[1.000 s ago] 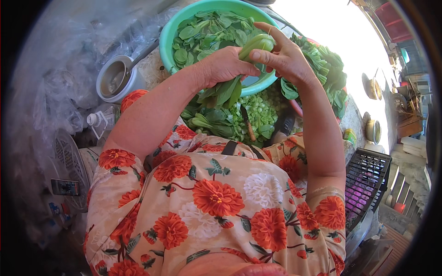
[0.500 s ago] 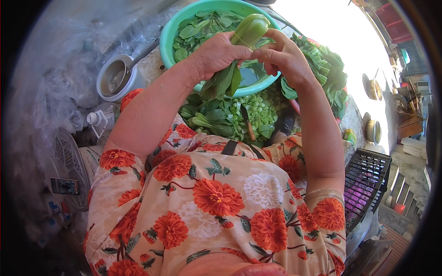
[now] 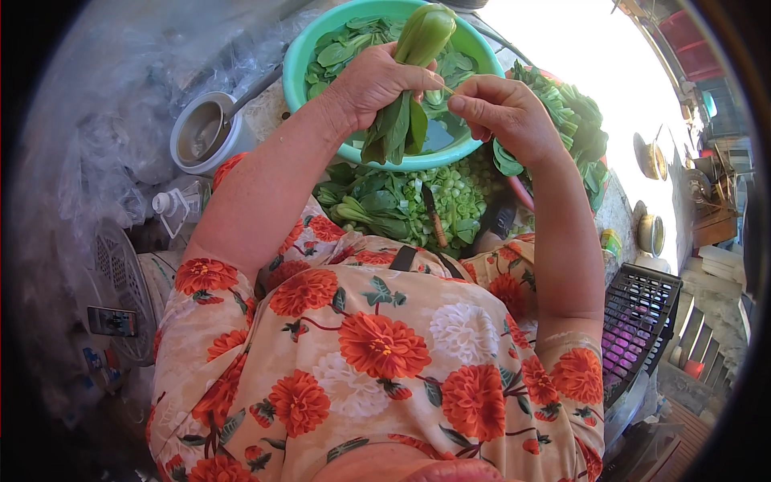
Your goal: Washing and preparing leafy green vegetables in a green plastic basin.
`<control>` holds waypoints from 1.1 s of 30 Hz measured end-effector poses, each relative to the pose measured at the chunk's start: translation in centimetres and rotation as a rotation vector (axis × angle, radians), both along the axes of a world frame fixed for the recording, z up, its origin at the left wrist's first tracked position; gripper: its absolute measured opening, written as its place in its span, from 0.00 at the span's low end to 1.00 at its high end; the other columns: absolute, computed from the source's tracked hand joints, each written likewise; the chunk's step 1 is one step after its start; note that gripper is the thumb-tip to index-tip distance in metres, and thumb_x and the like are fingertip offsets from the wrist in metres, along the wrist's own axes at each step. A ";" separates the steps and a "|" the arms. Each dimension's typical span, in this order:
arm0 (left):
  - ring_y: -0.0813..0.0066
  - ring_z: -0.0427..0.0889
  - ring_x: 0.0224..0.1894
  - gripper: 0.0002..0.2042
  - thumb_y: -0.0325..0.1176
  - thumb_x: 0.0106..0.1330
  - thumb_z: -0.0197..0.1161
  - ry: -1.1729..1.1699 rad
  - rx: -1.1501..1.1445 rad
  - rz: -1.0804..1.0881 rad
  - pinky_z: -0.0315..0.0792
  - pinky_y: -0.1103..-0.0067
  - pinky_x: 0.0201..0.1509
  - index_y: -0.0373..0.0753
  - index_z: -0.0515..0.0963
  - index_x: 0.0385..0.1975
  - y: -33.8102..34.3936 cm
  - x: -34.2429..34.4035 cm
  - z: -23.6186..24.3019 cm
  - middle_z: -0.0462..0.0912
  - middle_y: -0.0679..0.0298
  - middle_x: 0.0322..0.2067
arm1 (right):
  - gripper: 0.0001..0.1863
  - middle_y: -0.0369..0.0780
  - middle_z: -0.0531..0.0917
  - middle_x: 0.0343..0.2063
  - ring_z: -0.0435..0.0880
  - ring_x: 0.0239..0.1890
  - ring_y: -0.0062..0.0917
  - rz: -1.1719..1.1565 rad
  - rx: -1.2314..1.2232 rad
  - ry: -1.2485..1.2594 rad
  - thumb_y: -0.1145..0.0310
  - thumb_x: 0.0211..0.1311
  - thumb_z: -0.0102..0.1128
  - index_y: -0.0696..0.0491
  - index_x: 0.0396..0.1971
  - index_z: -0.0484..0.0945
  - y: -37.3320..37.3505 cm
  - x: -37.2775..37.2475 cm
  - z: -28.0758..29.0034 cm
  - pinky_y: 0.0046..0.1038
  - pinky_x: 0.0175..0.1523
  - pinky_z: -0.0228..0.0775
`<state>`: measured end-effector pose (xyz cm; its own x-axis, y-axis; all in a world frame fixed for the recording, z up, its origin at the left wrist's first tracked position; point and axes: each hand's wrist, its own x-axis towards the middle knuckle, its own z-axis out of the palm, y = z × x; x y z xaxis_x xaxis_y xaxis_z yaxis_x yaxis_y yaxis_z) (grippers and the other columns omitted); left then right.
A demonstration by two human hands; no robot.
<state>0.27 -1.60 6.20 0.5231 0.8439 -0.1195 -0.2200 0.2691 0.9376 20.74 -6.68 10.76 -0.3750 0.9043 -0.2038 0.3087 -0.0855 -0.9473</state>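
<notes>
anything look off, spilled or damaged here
Nothing looks spilled, and the bunch in the left hand looks intact. Slightly odd: a knife lies loose on the chopped greens, just this side of the green basin, rather than set aside.

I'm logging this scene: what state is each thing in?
Left hand: closed around leafy greens
Right hand: pinching a thin strand
Leafy greens: held stem-end up
Green basin: holding water and leaves
Knife: lying on chopped greens
Plastic bottle: capped
Phone: screen lit
White container: uncovered
</notes>
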 end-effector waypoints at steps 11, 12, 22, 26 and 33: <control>0.77 0.75 0.24 0.07 0.32 0.62 0.64 -0.376 -0.067 0.092 0.73 0.75 0.41 0.39 0.74 0.34 -0.8 -0.1 1.1 0.73 0.69 0.21 | 0.10 0.29 0.74 0.17 0.70 0.23 0.13 -0.118 0.225 0.039 0.63 0.55 0.65 0.55 0.23 0.81 0.3 1.3 0.2 0.19 0.29 0.61; 0.77 0.75 0.24 0.07 0.33 0.62 0.65 -0.350 -0.050 0.129 0.73 0.75 0.41 0.40 0.74 0.34 -0.8 -0.1 1.3 0.74 0.69 0.20 | 0.10 0.30 0.75 0.19 0.71 0.24 0.14 -0.194 0.284 0.099 0.65 0.55 0.64 0.55 0.23 0.81 -0.3 0.8 0.9 0.19 0.31 0.62; 0.76 0.76 0.24 0.11 0.40 0.64 0.65 -0.355 -0.084 0.055 0.72 0.74 0.41 0.41 0.74 0.29 -1.9 1.0 1.1 0.74 0.68 0.20 | 0.25 0.40 0.78 0.37 0.77 0.35 0.23 0.013 0.038 1.017 0.58 0.62 0.51 0.63 0.52 0.71 0.1 -0.3 2.2 0.29 0.51 0.70; 0.77 0.76 0.25 0.11 0.39 0.63 0.66 -0.288 0.163 0.162 0.72 0.77 0.38 0.39 0.73 0.33 -2.1 1.3 1.2 0.75 0.67 0.22 | 0.36 0.44 0.78 0.45 0.78 0.37 0.26 -0.017 -0.128 1.155 0.48 0.63 0.50 0.65 0.59 0.64 -0.3 -0.9 2.8 0.31 0.51 0.71; 0.81 0.79 0.36 0.24 0.42 0.56 0.73 0.124 0.661 0.203 0.75 0.81 0.42 0.39 0.75 0.49 -1.9 1.2 0.8 0.80 0.68 0.34 | 0.34 0.43 0.76 0.47 0.77 0.35 0.21 -0.280 -0.092 0.902 0.47 0.64 0.52 0.64 0.56 0.69 0.1 -0.5 1.9 0.25 0.41 0.73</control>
<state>1.51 -3.52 6.99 0.3634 0.8396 0.4037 -0.0866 -0.4010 0.9120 20.26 -6.63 12.61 -0.1979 0.9801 -0.0177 -0.5793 -0.1316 -0.8044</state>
